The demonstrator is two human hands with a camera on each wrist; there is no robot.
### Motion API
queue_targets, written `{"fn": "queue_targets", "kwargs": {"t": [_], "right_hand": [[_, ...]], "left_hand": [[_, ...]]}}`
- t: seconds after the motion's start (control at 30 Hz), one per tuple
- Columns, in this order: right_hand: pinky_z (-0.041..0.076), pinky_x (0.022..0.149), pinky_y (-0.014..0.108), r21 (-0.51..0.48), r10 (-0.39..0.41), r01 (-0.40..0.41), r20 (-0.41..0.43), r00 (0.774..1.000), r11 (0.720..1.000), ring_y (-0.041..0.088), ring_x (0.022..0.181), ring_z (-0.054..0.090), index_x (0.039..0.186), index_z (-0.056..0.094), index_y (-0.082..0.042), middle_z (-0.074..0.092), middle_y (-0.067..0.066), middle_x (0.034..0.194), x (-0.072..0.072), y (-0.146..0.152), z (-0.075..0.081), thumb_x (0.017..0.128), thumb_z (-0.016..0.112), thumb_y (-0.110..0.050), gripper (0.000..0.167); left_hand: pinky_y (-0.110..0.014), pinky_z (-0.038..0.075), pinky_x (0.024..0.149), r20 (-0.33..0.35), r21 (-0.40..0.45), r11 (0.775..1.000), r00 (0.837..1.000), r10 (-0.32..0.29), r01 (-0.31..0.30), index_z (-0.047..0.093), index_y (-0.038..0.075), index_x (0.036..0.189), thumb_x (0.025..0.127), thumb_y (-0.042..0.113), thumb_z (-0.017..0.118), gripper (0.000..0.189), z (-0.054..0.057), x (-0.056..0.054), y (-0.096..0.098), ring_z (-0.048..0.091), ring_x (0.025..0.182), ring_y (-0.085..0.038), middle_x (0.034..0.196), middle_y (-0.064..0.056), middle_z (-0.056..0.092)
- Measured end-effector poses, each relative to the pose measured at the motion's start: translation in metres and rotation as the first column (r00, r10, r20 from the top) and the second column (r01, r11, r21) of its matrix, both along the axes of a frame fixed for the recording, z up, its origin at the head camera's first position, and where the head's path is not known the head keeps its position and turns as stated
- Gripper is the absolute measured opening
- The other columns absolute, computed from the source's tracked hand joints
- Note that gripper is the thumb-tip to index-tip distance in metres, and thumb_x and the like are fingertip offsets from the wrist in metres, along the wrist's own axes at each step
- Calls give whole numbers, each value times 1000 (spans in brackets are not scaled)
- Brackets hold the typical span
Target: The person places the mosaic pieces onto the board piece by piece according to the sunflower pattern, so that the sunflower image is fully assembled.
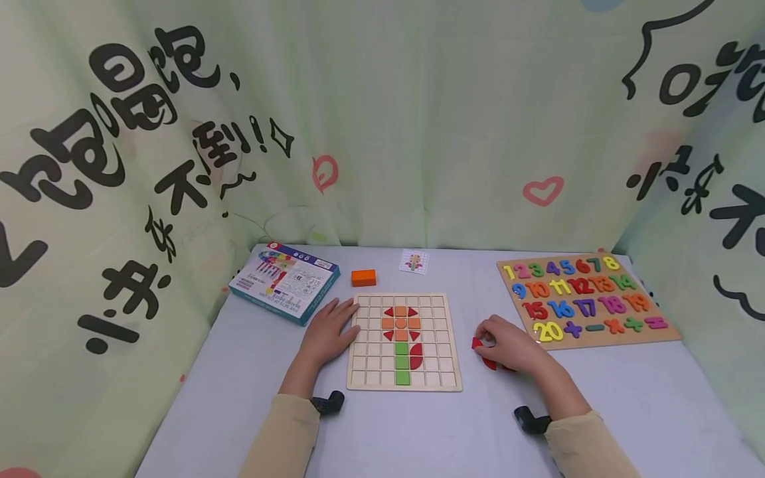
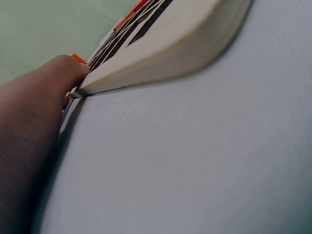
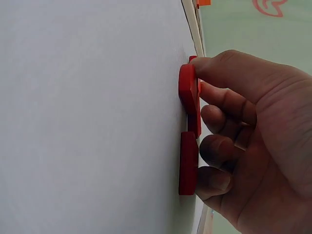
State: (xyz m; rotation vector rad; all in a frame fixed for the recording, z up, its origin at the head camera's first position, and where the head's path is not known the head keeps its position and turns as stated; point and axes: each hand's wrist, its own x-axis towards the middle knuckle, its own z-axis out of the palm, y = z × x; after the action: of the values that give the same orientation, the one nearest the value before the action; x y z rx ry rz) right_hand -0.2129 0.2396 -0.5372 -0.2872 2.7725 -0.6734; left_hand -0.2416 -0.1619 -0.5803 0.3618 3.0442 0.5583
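Note:
My left hand (image 1: 325, 335) rests at the left edge of a wooden grid board (image 1: 373, 378), fingers extended and thumb on its rim. In the left wrist view the thumb (image 2: 73, 70) touches the board's side. On the board lie orange squares around an orange circle, small red triangles, a column of green squares (image 1: 402, 363) and two red curved pieces (image 1: 416, 356). Right of the board, my right hand (image 1: 508, 342) pinches a red block (image 3: 186, 87) between thumb and fingers, low over the table. Another red block (image 3: 188, 163) lies under its curled lower fingers.
Behind the board are an orange block (image 1: 363, 277) and a small picture card (image 1: 414, 261). A puzzle box (image 1: 283, 279) lies at the back left. A number board (image 1: 582, 299) with colourful digits is at the back right. Printed curtains (image 1: 430, 133) surround the white table.

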Motion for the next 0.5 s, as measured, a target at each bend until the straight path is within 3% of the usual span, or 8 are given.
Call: {"fn": "queue_targets", "kwargs": {"t": [0.27,0.5], "right_hand": [[55,76,31,12,16,-15,-36,999,1000,16,87,53,103,65,-15,56,0,96,0,-5,7,85,75,-27,24],[55,78,31,-4,51,-51,-52,997,999,15,89,53,103,64,-16,57,-1,98,2,-24,22,85,75,-27,23]], "left_hand": [[-50,26,122,-11,4,1000,1000,1,-1,41,33,151,97,53,51,59,1,1,1,24,152,-24,159,10,37],[-50,26,122,-13,7,1000,1000,2,-2,42,32,151,96,52,52,59,1,1,1,25,152,-25,159,9,37]]}}
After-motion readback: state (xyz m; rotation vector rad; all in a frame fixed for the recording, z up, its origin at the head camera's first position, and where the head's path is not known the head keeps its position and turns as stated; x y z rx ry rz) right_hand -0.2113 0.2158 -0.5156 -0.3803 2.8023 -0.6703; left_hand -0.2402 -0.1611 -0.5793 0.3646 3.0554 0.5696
